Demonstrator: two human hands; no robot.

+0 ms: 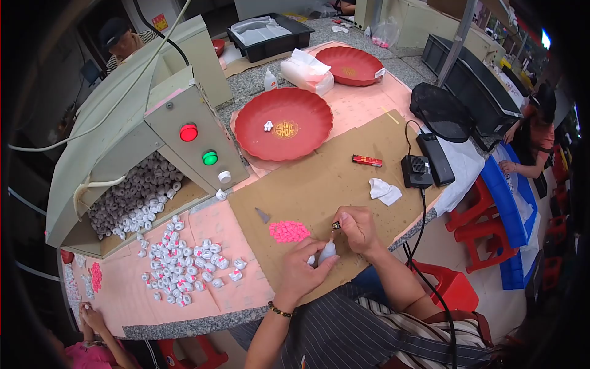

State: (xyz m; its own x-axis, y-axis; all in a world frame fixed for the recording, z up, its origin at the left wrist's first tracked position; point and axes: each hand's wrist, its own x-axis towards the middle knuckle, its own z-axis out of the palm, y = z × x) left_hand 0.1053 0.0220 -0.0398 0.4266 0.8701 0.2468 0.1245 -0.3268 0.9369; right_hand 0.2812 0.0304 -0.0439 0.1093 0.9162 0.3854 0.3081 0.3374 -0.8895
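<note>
Over the near edge of a brown board (326,178), my left hand (302,269) is closed round a small white squeeze bottle (327,251), its nozzle pointing up. My right hand (358,231) grips a small dark thing with a metal end, apparently a lighter (336,226), just above the nozzle. Whether the two touch, I cannot tell. Beyond my left hand lies a pile of small pink pieces (289,231), with a grey pointed scrap (263,215) near it. Many small white rounded pieces with pink marks (190,261) are spread on pink paper to the left.
A machine (190,104) with red and green lights stands left, grey and white pieces in its opening. Farther back are two red scalloped trays (283,144), a tissue pack (307,72) and black bins. A red stick-shaped item (367,160), crumpled tissue (385,191) and cabled black box (416,171) lie right.
</note>
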